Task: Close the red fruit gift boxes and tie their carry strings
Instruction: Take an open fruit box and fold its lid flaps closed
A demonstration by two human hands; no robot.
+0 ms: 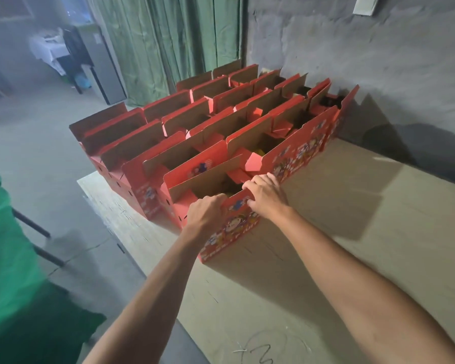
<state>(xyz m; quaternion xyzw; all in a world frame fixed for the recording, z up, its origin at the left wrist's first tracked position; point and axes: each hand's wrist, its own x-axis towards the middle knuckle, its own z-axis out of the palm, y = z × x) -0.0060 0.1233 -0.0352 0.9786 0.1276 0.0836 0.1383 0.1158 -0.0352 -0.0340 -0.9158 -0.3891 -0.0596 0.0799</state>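
Head view: left hand and right hand, each grip curled over top flap of nearest red printed cardboard gift box, at cardboard-covered table near-left edge; likely folding flap shut. Strings unseen.

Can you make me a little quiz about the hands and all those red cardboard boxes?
1. True or false: the nearest red cardboard gift box already has its top flaps closed.
2. Which hand grips the near flap's edge closer to the box's corner? A) left hand B) right hand
3. Fill in: the boxes stand on a flat sheet of brown ____.

Key: 1 false, its flaps stand open. 2 A, the left hand grips at the corner. 3 cardboard.
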